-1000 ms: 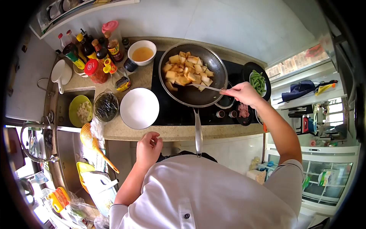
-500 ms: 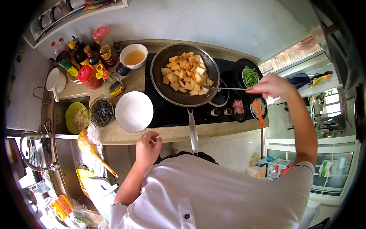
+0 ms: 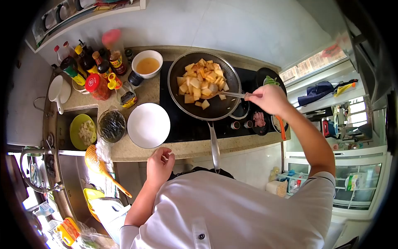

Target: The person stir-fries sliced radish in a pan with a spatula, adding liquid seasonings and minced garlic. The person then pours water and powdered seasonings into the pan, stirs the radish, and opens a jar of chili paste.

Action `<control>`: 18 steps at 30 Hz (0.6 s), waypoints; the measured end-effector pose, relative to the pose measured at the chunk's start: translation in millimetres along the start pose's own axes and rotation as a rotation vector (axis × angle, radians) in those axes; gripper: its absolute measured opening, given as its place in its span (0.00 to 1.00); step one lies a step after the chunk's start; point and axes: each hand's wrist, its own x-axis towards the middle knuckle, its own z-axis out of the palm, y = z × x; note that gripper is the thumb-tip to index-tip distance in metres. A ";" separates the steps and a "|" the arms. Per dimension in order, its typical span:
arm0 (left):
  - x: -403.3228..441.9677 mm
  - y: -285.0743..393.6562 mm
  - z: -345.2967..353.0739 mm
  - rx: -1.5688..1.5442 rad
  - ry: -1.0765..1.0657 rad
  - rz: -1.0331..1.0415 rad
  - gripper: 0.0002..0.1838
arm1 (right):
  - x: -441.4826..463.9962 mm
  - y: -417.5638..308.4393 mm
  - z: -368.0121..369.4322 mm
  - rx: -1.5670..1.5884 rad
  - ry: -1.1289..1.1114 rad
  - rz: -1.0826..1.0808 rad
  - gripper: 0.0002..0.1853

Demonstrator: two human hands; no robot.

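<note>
My right hand (image 3: 268, 99) is closed around the handle of a long metal spatula (image 3: 233, 94). Its head is partly buried among pale and browned potato-like chunks (image 3: 199, 81) in a large wok (image 3: 176, 101). The wok sits on the black cooktop, its steel handle (image 3: 214, 147) pointing toward my body. Loosely curled, my left hand (image 3: 160, 165) hovers by the counter's front edge, just below a white bowl (image 3: 148, 125), with nothing visible in it.
Sauce bottles (image 3: 85, 60) and a red-lidded jar (image 3: 97, 86) crowd the back left. Nearby are a bowl of yellowish liquid (image 3: 147, 65), a bowl of dark strips (image 3: 111, 125) and an orange strainer (image 3: 95, 159). Green vegetables (image 3: 271, 80) and pink meat (image 3: 259, 119) sit right of the wok.
My right hand has moved left, pushing the spatula deeper into the chunks, which have shifted. The left hand stays about where it was. The whole view has shifted slightly.
</note>
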 end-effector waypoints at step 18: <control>-8.5 5.0 0.6 0.053 -0.012 -0.010 0.10 | 50.8 77.1 76.1 0.197 0.413 -0.136 0.12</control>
